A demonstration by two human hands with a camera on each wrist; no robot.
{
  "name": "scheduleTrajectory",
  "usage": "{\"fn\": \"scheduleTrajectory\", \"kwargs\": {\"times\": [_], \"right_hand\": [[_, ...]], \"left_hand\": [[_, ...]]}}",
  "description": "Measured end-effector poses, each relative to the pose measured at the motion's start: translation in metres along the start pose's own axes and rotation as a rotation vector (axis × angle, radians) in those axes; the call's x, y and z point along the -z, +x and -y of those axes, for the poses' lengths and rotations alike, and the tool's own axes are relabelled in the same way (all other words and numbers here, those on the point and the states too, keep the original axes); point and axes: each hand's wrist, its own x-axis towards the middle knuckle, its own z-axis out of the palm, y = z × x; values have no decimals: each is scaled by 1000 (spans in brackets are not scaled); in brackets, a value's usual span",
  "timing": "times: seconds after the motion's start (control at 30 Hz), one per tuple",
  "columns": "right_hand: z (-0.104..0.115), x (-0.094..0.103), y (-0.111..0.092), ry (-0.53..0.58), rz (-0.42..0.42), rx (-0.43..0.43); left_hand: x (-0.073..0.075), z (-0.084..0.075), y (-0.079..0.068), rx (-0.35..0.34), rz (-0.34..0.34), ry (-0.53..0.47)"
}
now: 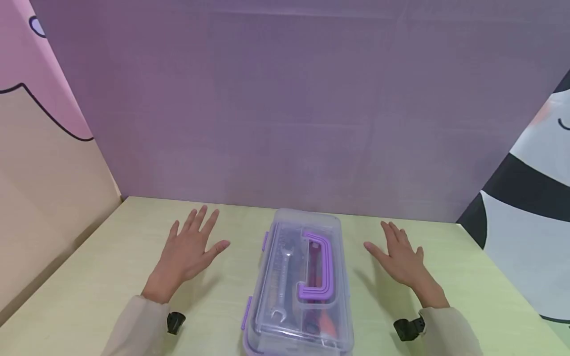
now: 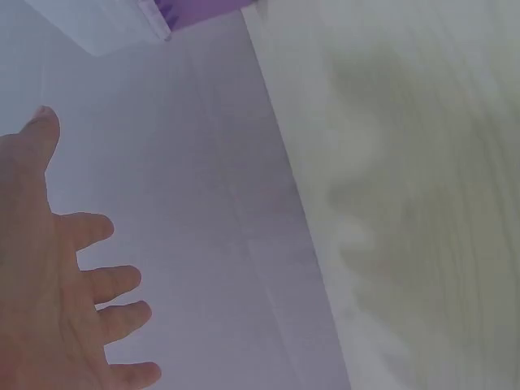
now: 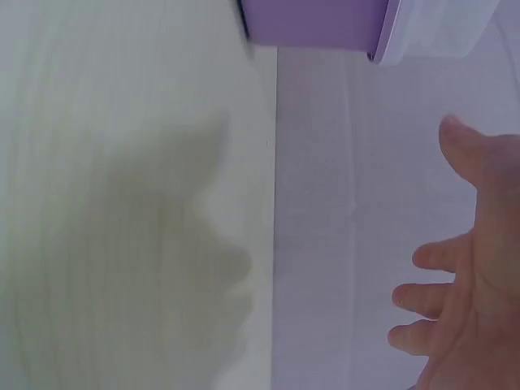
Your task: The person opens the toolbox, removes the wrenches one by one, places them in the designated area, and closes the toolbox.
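A clear plastic toolbox [image 1: 294, 336] with a purple handle [image 1: 328, 267] and purple side latches stands on the table with its lid closed. Through the lid show a wrench [image 1: 282, 282] and some red tools [image 1: 326, 324], partly blurred by the plastic. To the box's left my left hand [image 1: 189, 249] hovers above the table, fingers spread and holding nothing. On the other side my right hand [image 1: 401, 257] is likewise raised, its fingers straight and apart from the box. Each wrist view catches the box's purple base [image 3: 317, 20] at its top edge.
The pale wooden table [image 1: 89, 277] ends at a purple-grey panel [image 1: 294, 109] behind the box. A pink and beige wall [image 1: 49, 163] rises at the left, and a black-and-white cartoon print [image 1: 534, 207] at the right. Both wrists wear black devices [image 1: 175, 322].
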Motion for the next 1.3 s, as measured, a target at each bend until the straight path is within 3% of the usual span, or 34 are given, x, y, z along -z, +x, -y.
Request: {"fn": "scheduleTrajectory", "kwargs": {"times": [0.23, 0.7, 0.97, 1.2, 1.3], "right_hand": [[3, 0, -1, 217, 32, 24], [12, -6, -14, 563, 143, -106], [10, -9, -22, 732, 233, -160], [13, -19, -26, 900, 261, -226], [15, -22, -27, 970, 287, -220]], "left_hand": [[8, -10, -6, -46, -22, -13], [38, -56, -20, -200, -75, -50], [42, -76, -29, -290, -86, -43], [40, -99, -37, -409, -118, 2], [40, -111, -43, -440, -94, 18]]}}
